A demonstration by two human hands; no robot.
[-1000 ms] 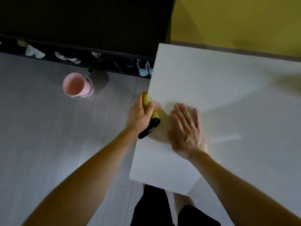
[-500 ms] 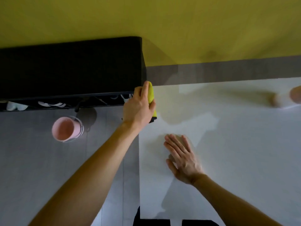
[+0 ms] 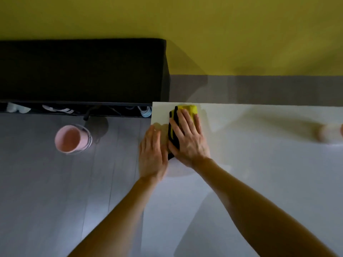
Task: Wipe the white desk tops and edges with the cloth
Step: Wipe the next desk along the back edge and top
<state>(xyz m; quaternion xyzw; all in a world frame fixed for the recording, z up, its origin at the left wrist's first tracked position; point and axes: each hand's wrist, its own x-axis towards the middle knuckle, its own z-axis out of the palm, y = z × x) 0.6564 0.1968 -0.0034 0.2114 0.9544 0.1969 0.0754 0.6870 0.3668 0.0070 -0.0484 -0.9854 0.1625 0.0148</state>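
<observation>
Fingers (image 3: 182,117) of the right hand (image 3: 188,140) lie straight and slightly spread, palm down, pressing the cloth (image 3: 191,109) flat onto the counter (image 3: 259,173). The left hand (image 3: 152,154) rests just beside it with fingers straight and together, flat over the counter's left edge. Whether it touches the cloth cannot be told.

The cloth sits at the counter's far left corner, its yellow end almost at the far edge. Bare white surface runs wide to the right and back toward the person. A blurred pale object (image 3: 328,132) lies at the far right.

Past the left edge is grey plank floor (image 3: 46,191) with a pink bucket (image 3: 70,139), and a black shelf (image 3: 81,71) holding shoes (image 3: 145,110). A yellow wall (image 3: 241,34) rises behind.

The cloth is bright yellow, folded, with black bands showing between the fingers.
</observation>
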